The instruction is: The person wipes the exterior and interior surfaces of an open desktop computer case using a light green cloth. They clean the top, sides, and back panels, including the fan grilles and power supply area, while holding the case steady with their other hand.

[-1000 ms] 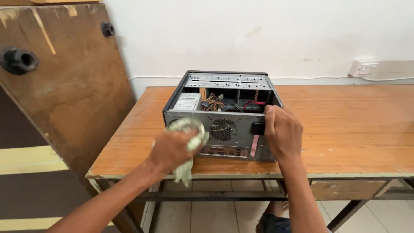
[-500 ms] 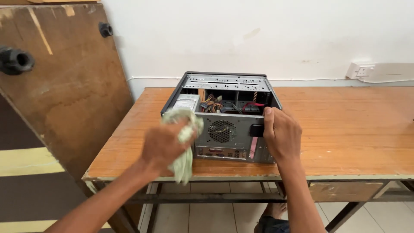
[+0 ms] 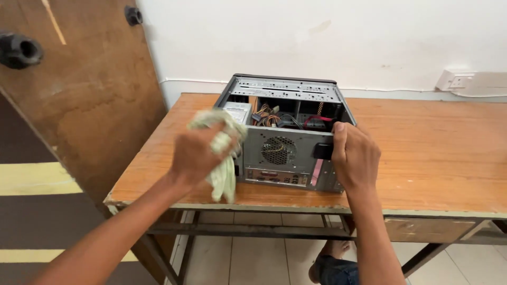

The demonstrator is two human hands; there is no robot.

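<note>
Grey sheet metal, open at the top — a computer case (image 3: 288,132) lies on the wooden tabletop (image 3: 433,153), its rear panel with the round fan grille (image 3: 279,150) turned toward the person and sitting close to the tabletop's near edge at 6 o'clock. The far end of the case almost reaches the white wall (image 3: 317,37) at 12 o'clock.

The left hand (image 3: 196,154) is curled tight around a pale green cloth (image 3: 222,153), pressing it against the case's near left corner; a tail of the cloth hangs down past the tabletop's front edge. The right hand (image 3: 355,157) grips the near right corner of the case, fingers wrapped over the top rim, thumb on the rear panel beside a dark socket.

Open room lies mostly at 3 o'clock — a broad stretch of bare tabletop runs to the right. At 9 o'clock a narrower strip remains before the left edge, beyond which a brown wooden door (image 3: 79,89) leans close. A wall socket (image 3: 454,80) sits at 2 o'clock.
</note>
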